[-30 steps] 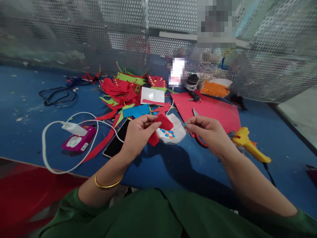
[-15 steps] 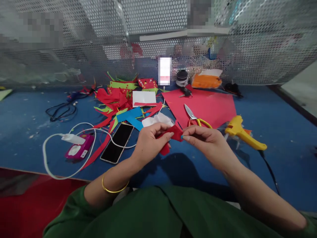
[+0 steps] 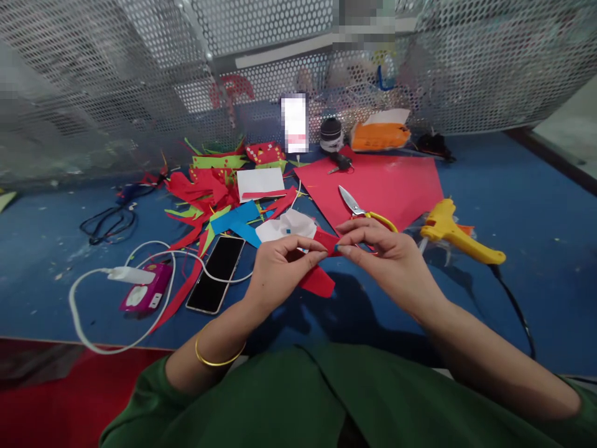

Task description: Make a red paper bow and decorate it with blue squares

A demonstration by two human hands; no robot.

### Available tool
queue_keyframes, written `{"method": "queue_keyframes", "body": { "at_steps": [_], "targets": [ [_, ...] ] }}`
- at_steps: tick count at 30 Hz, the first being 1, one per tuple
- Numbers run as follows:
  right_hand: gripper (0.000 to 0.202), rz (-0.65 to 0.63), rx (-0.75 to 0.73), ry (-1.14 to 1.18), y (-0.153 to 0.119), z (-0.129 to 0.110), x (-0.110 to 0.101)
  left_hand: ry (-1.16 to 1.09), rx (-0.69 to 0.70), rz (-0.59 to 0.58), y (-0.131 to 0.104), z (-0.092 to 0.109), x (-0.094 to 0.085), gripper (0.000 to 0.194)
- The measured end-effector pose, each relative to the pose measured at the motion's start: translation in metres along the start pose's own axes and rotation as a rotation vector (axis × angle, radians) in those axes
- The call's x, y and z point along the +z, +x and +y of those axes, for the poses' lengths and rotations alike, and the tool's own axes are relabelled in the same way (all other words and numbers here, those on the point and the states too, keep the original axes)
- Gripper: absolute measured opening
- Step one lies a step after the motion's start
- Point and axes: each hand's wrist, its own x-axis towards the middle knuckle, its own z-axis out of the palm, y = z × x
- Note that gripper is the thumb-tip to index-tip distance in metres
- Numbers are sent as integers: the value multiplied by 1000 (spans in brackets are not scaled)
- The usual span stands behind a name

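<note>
A folded piece of red paper [image 3: 319,283] is pinched between the thumb and fingers of my left hand [image 3: 275,270]. My right hand [image 3: 394,255] has its thumb and fingertips closed at the right edge of that paper, on a small blue piece [image 3: 337,247]. Whether the blue piece sticks to the red paper cannot be seen. Just behind my left hand lies a crumpled white paper [image 3: 286,225] with a tiny blue square on it. Scissors [image 3: 352,202] with yellow and red handles rest behind my right hand, partly hidden by it.
A yellow glue gun [image 3: 459,236] lies at the right. Behind is a large red sheet [image 3: 387,180] with keys on it. To the left are a dark phone [image 3: 217,274], a purple power adapter [image 3: 147,289] with a white cable, and red, green and blue paper scraps [image 3: 205,186].
The red paper has turned in my hands, and its lower flap now shows more below my left fingers. My right fingertips have moved slightly left and up. The camera view has shifted.
</note>
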Motion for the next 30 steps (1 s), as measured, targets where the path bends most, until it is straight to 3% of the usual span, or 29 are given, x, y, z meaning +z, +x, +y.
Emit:
{"method": "queue_keyframes", "body": {
  "at_steps": [16, 24, 30],
  "targets": [
    [10, 41, -89, -124, -6, 3, 11, -46, -19, -64, -1, -11, 2, 16],
    [6, 59, -99, -187, -5, 0, 7, -1, 37, -82, -2, -7, 1, 12],
    [10, -5, -61, -204, -4, 2, 8, 59, 106, -96, -1, -8, 0, 10]
  ]
}}
